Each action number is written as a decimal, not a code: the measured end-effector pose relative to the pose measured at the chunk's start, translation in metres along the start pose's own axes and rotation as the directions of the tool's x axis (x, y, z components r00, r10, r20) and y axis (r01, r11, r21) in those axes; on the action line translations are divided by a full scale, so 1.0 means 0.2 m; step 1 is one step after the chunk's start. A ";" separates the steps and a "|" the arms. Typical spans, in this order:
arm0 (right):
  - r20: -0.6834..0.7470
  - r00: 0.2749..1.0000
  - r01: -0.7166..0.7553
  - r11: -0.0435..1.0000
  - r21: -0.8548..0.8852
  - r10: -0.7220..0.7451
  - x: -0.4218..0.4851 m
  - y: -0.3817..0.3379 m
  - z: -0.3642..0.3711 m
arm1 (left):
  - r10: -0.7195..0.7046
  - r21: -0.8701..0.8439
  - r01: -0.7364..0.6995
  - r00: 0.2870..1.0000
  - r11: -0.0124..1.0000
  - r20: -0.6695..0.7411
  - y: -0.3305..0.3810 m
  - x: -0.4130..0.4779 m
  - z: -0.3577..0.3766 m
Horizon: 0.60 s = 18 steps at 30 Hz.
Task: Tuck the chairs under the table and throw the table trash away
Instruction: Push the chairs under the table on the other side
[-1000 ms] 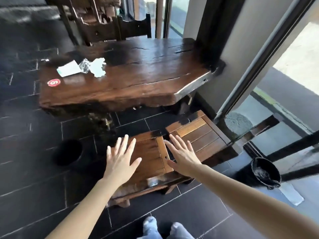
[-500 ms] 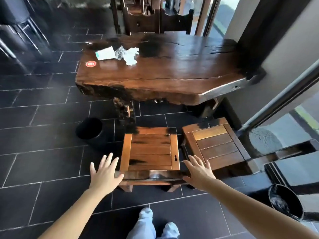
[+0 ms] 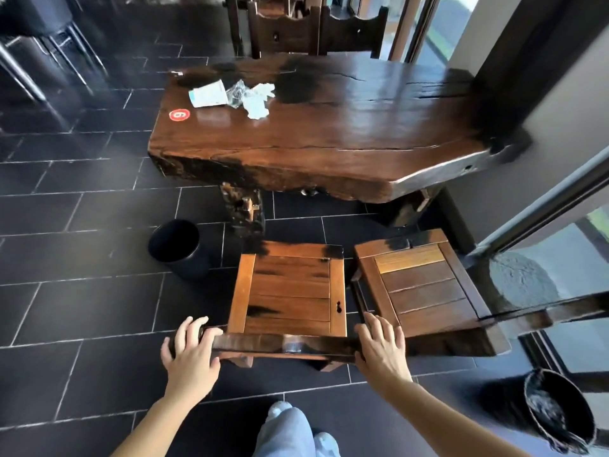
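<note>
Two hands rest on the top rail of the nearer chair [image 3: 288, 291], one at each end. At the left end of the rail, the left hand [image 3: 191, 352] has its grip curled over the wood, fingers [image 3: 192, 328] draped across the top edge and thumb low on the near side, so it is closed loosely round the rail. At the right end, the right hand [image 3: 382, 347] lies flatter: its fingers are spread and lightly bent on the wood, and whether that grip has truly clamped on the rail I cannot tell.

This chair stands on the dark tiled floor [image 3: 82, 308], well clear of the worktop [image 3: 329, 136], its slatted seat wholly out in the open. Just beside it on the right stands a second chair [image 3: 421, 285], turned at a slight angle, its seat also out from under the worktop.

On the far left part of the worktop lies the trash: a paper cup [image 3: 209, 94] on its side, touching a piece of crumpled clear wrap [image 3: 238, 93], with a crumpled white napkin [image 3: 258, 100] against that. A round red sticker [image 3: 179, 115] sits near them on the wood. A black bin [image 3: 178, 247] stands on the floor to the left of the nearer chair, near the worktop's leg. A second dark bucket [image 3: 560, 410] sits at the lower right.
</note>
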State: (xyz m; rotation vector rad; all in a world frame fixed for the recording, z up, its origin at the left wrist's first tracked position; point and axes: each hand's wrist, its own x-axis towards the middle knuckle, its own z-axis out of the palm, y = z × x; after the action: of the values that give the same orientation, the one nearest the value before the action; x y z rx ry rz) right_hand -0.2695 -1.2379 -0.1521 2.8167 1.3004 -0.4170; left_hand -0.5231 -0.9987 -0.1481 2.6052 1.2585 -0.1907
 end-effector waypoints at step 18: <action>0.000 1.000 -0.014 1.000 -0.019 0.014 0.40 0.05 -0.12 | 0.000 -0.065 0.000 1.000 0.998 0.004 0.08 0.42 -0.08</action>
State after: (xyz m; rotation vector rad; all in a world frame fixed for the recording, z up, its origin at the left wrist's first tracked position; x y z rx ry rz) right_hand -0.2065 -1.1817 -0.1495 2.8086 1.2765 -0.4022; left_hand -0.4585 -0.9403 -0.1492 2.5490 1.2427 -0.1522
